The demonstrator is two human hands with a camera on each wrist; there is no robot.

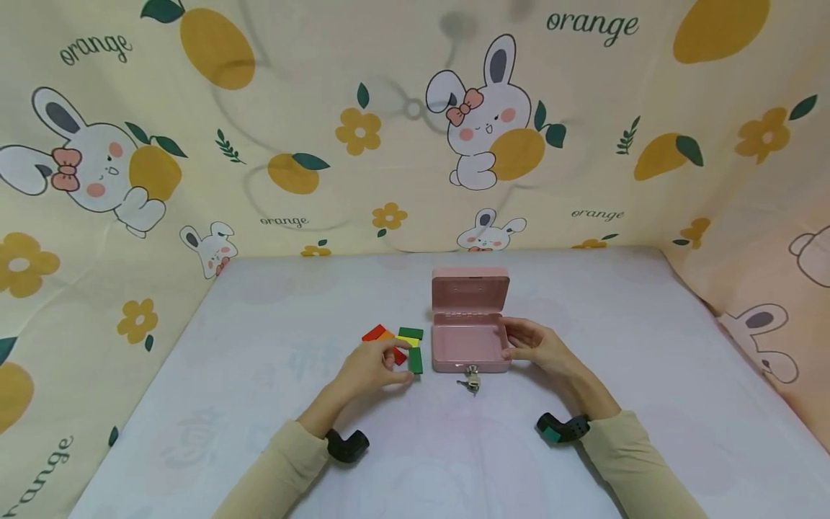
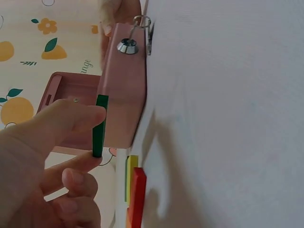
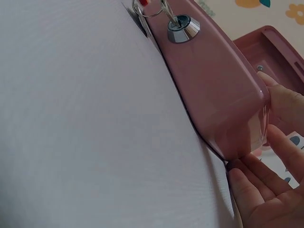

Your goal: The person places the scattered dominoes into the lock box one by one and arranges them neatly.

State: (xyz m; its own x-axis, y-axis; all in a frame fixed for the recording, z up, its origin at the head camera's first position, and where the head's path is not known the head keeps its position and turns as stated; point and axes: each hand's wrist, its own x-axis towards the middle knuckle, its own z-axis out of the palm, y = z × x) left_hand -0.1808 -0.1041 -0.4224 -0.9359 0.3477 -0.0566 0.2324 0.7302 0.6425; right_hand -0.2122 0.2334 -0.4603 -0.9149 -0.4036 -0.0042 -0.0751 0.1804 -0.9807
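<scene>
My left hand (image 1: 369, 366) pinches a green rectangular block (image 2: 99, 126) by its edges, the thumb at one end and a finger at the other. In the left wrist view this block is raised off the table, beside the side wall of a pink metal cash box (image 1: 449, 367). The box's lid (image 1: 470, 294) stands up at the back, and nothing shows inside. My right hand (image 1: 537, 346) holds the box's right wall, thumb at the rim and fingers along the outside. Keys (image 1: 471, 384) on a ring hang from the lock (image 3: 183, 29) in the front.
Left of the box lie several flat coloured blocks, among them another green block (image 1: 411, 333), a yellow block (image 1: 411, 342) and a red block (image 1: 374, 332). A white cloth (image 1: 311, 461) covers the table. Behind it hangs a curtain (image 1: 389, 158) printed with rabbits and oranges.
</scene>
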